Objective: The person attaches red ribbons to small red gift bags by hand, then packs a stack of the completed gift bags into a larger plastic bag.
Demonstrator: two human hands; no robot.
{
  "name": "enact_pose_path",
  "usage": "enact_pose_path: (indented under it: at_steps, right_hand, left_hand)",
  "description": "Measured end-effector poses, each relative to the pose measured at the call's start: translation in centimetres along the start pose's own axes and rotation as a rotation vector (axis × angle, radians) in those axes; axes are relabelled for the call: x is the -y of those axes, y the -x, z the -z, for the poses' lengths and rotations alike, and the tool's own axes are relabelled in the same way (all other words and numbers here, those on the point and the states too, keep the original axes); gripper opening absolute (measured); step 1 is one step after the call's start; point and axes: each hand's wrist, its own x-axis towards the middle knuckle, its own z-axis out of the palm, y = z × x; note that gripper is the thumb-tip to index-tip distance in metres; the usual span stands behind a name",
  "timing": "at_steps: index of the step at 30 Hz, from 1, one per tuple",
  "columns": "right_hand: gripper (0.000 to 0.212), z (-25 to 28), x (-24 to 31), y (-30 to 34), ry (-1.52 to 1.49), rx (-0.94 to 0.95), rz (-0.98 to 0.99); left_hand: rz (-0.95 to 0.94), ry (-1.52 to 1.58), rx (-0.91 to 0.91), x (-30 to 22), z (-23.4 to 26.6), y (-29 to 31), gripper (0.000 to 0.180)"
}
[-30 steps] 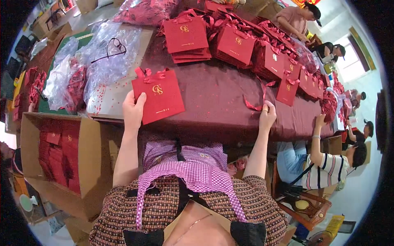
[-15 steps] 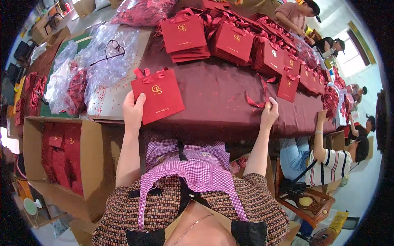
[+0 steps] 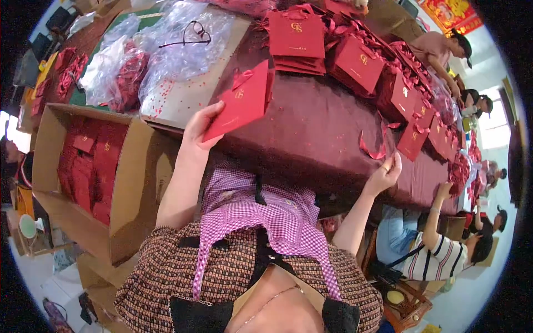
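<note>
Right of the carton [image 3: 135, 180] of red packages [image 3: 83, 172], your left hand [image 3: 201, 126] grips a bag [image 3: 240, 108]; farther right, your right hand [image 3: 385, 176] curls near ribbon [image 3: 373, 154], hold unclear.

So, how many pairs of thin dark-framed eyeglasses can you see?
1. Those eyeglasses lie on crumpled clear plastic wrapping, toward the picture's upper left. Others may be hidden.

A bright window [image 3: 496, 123] breaks the pale blue wall [image 3: 501, 191], a wooden chair [image 3: 410, 311] stands near the cloth-covered bench [image 3: 302, 119], and pale floor [image 3: 62, 284] shows lower left.
</note>
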Motion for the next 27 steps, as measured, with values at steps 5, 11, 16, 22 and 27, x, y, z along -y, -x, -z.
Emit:
enact_pose_path:
  at_steps: [5, 11, 16, 22, 27]
  right_hand:
    - [0.021, -2.4, 9.2, 2.8, -0.157, 0.426, 0.002]
    - [0.042, -5.8, 14.9, 4.7, -1.032, 1.118, -0.946]
    - [0.027, -10.7, 18.2, -0.9, -0.867, 1.217, -0.843]
    - [0.023, -22.2, 21.4, -12.5, -0.862, 1.092, -0.399]
    - [0.016, -31.2, 12.9, -14.6, -0.873, 1.057, -0.478]
  left_hand:
    - [-0.086, -0.15, -0.001, 1.1, -2.1, 0.8, 0.024]
    - [-0.214, -0.372, 0.062, 3.9, -6.0, 2.0, 0.025]
    - [-0.332, -0.498, 0.052, 1.1, -10.6, 0.5, 0.029]
    - [-0.703, -0.601, 0.352, -9.7, -18.1, -8.5, 0.034]
    - [-0.403, -0.863, -0.087, -9.1, -17.6, -13.6, 0.048]
